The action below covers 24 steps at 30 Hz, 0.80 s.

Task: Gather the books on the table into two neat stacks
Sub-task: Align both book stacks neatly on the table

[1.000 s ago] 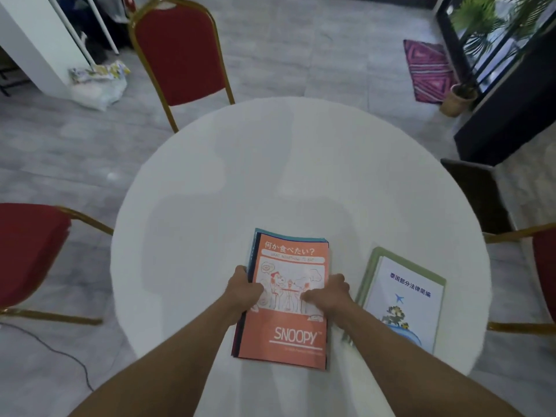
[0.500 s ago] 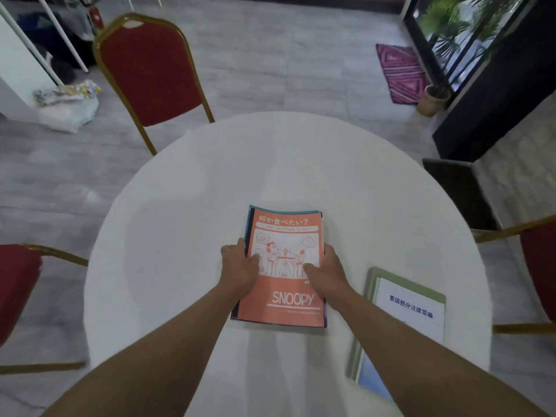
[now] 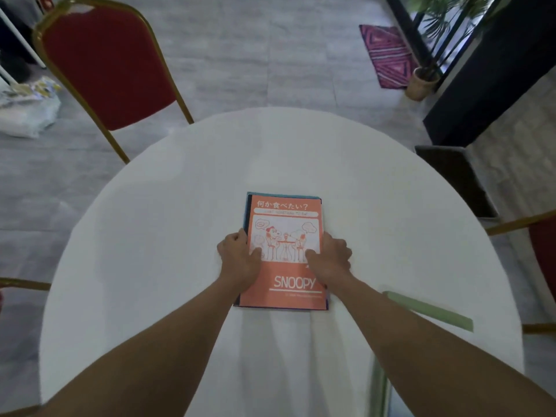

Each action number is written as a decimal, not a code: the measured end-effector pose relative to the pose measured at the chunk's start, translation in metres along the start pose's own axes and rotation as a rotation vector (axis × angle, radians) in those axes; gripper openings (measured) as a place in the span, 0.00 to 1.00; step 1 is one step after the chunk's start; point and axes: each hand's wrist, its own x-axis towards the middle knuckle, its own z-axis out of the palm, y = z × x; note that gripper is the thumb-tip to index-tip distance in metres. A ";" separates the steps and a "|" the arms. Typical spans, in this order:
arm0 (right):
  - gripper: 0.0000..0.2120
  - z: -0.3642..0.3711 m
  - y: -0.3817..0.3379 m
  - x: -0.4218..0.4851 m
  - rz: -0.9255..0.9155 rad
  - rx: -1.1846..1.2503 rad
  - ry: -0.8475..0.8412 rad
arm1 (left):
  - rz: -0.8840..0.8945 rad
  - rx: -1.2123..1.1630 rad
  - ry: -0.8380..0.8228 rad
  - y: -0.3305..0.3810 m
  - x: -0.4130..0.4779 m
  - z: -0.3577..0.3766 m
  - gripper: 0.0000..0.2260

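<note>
A stack of books topped by an orange Snoopy book point(image 3: 284, 212) lies near the middle of the round white table point(image 3: 150, 236). Blue edges of lower books peek out along its far and left sides. My left hand point(image 3: 239, 255) grips the stack's left edge with the thumb on the cover. My right hand point(image 3: 329, 254) grips its right edge the same way. A second stack with a green-edged cover point(image 3: 430, 311) lies to the right, mostly hidden under my right forearm.
A red chair with a gold frame point(image 3: 105, 64) stands beyond the table at the far left. More red chairs flank the table at the left edge point(image 3: 18, 284) and right edge point(image 3: 541, 251). A dark bin point(image 3: 454, 179) sits on the floor at the right.
Both hands have slid the Snoopy stack away from me toward the table's middle. The green-edged stack stayed put and now lies nearer me, under my right forearm.
</note>
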 end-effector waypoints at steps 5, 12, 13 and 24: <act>0.26 0.012 0.004 0.008 0.005 0.034 -0.071 | -0.005 0.074 -0.046 -0.005 0.009 0.009 0.19; 0.29 0.006 0.008 0.003 0.003 0.015 -0.131 | 0.004 0.178 -0.071 0.003 0.007 0.000 0.28; 0.29 0.002 0.011 0.001 0.000 0.016 -0.119 | 0.036 0.172 -0.065 0.006 0.003 0.000 0.30; 0.32 -0.061 0.089 -0.045 -0.101 -0.058 0.037 | 0.235 0.150 -0.264 0.074 -0.084 0.026 0.24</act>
